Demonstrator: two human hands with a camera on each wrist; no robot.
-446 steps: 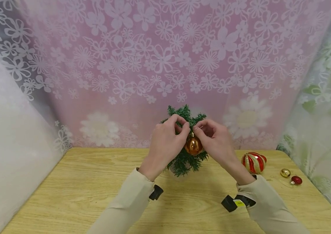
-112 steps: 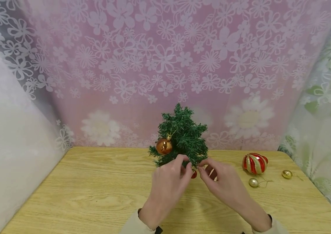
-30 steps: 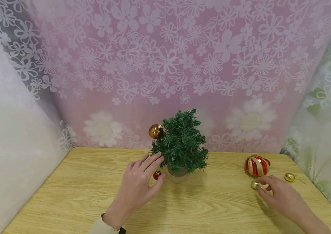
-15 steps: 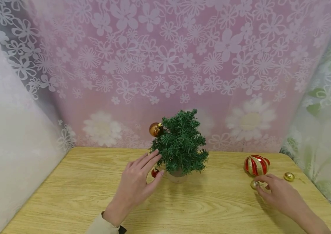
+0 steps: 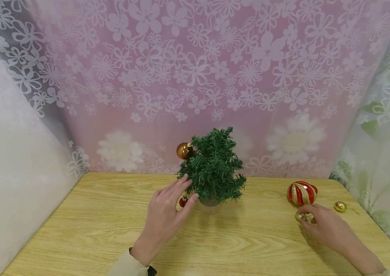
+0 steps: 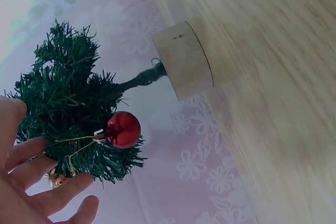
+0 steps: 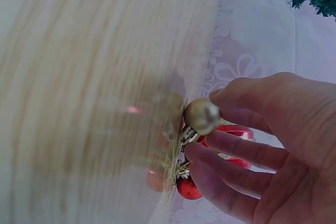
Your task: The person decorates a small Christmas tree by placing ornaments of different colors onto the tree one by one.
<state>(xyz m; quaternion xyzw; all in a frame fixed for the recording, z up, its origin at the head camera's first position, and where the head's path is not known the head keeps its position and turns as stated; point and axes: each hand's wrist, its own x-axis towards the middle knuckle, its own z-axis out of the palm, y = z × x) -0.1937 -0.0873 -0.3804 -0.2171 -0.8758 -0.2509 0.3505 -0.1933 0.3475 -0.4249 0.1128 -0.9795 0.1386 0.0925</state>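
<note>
A small green artificial Christmas tree (image 5: 215, 166) stands on a round base (image 6: 186, 59). My left hand (image 5: 162, 211) has its fingers extended against the tree's lower left branches. Under those fingers hangs a small red bauble (image 6: 123, 129) on a gold string. A larger copper-orange bauble (image 5: 184, 150) hangs higher on the tree's left side. Over on the right, my right hand (image 5: 329, 228) has its thumb and fingers around a small matte gold bauble (image 7: 202, 116) at the tabletop. Its string trails from the cap, and the fingers partly hide it in the head view.
Just behind the right hand lies a red-and-gold striped ornament (image 5: 302, 193). A shiny gold bauble (image 5: 340, 206) with a string lies farther right, near the edge of the wooden table (image 5: 77, 230). A flowered curtain (image 5: 195, 76) hangs behind the table.
Since the earliest frames, the copper bauble and red bauble have come to hang on the tree's left, and the tree has turned. Lately, the right fingers have closed slightly around the matte gold bauble.
</note>
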